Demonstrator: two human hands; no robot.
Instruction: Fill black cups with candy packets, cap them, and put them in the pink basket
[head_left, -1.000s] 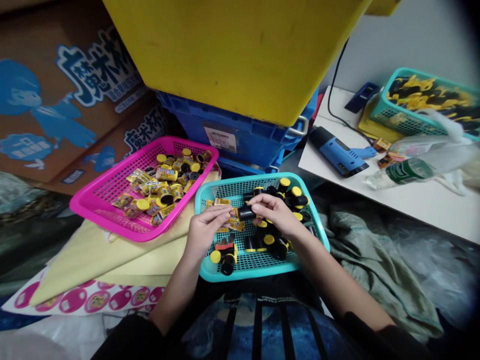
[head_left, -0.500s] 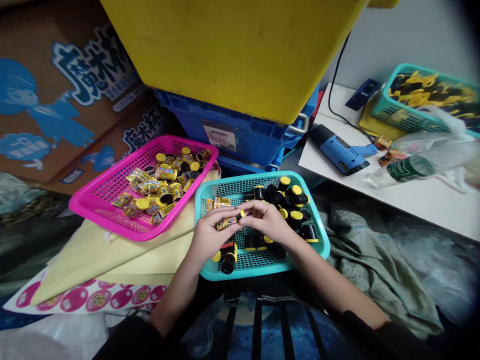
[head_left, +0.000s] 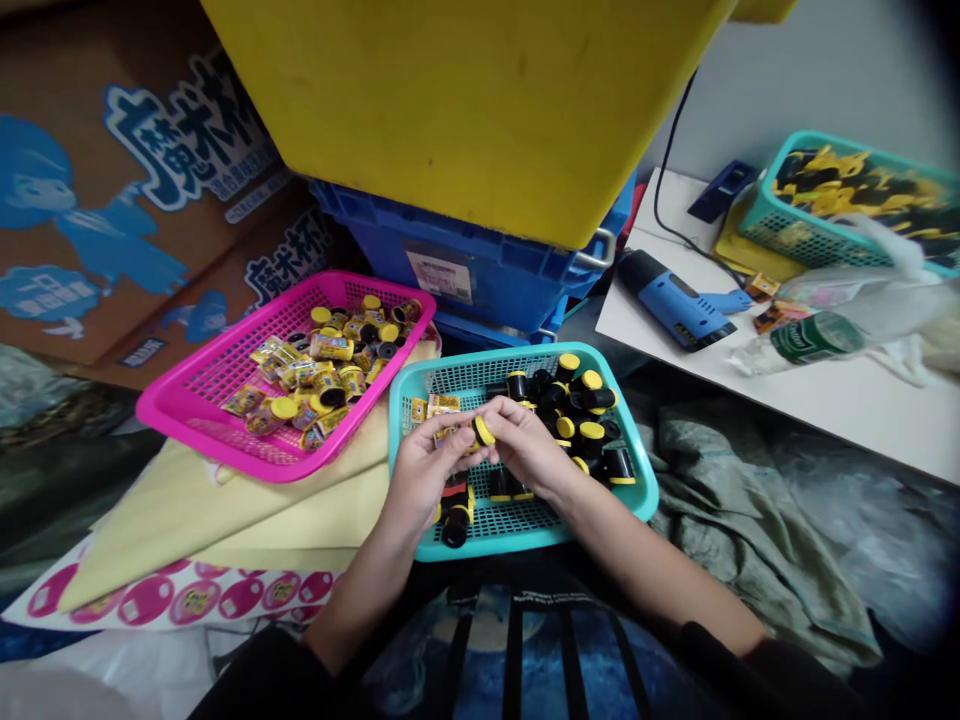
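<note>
Over the turquoise basket [head_left: 525, 545], my left hand [head_left: 421, 470] and my right hand [head_left: 531, 448] are closed together on a small black canister with a yellow cap [head_left: 484, 431]. A printed yellow label sleeve is partly visible around its body, mostly hidden by my left fingers. Right fingertips press near the cap. Beneath and around my hands, the basket holds several black canisters with yellow caps [head_left: 592, 432] and small printed sleeves [head_left: 442, 404]. To the left, a pink basket [head_left: 187, 440] contains several canisters wrapped in printed yellow sleeves [head_left: 330, 346].
Behind the baskets stand blue crates [head_left: 480, 290] under a large yellow bin [head_left: 465, 110]. Cardboard boxes [head_left: 67, 290] fill the left. On the white table [head_left: 862, 420] lie a blue heat gun [head_left: 679, 305], a plastic bottle [head_left: 810, 340] and another turquoise basket [head_left: 817, 238].
The canister has been turned between my hands so its yellow cap faces more toward me. My right hand has shifted slightly, and both hands still hold it.
</note>
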